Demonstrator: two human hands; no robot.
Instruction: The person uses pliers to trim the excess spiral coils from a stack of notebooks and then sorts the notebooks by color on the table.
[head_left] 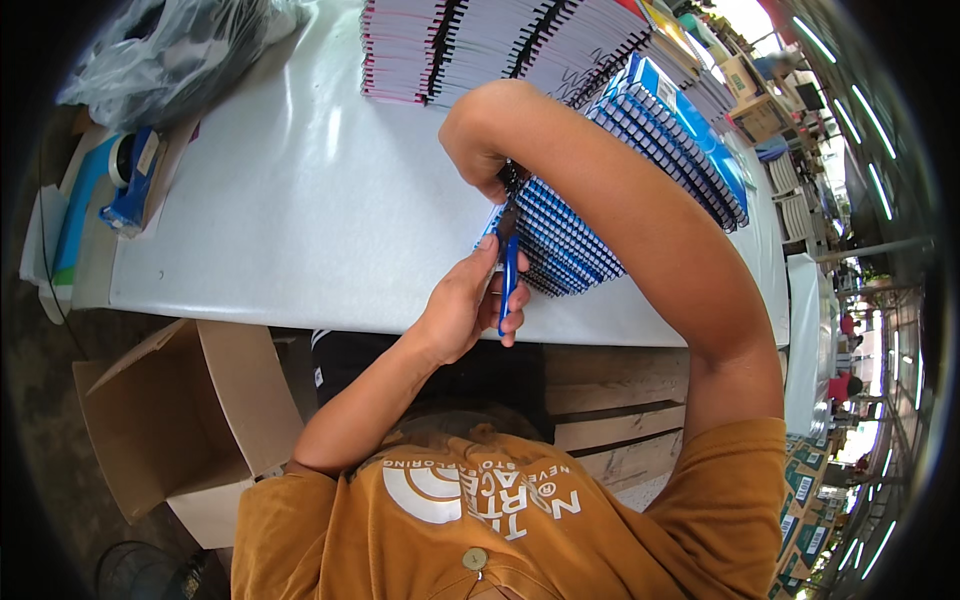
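Observation:
My left hand (455, 310) is closed around blue-handled pliers (509, 275), their dark jaws pointing up and away from me. Just beyond the jaws, my right hand (480, 130) bends down at the wrist, its fingers curled beside a small dark piece. What these fingers grip is mostly hidden by the hand. Right beside the pliers lies a stack of blue spiral notebooks (570, 240), its coil edges facing me. My right forearm crosses above it and partly covers a second blue notebook stack (675, 140).
Thick spiral-bound books with black coils (480, 45) line the far side of the white table (300, 220). At the left are a plastic bag (180, 60) and a blue tape dispenser (130, 190). An open cardboard box (190, 410) stands below the table's left front edge.

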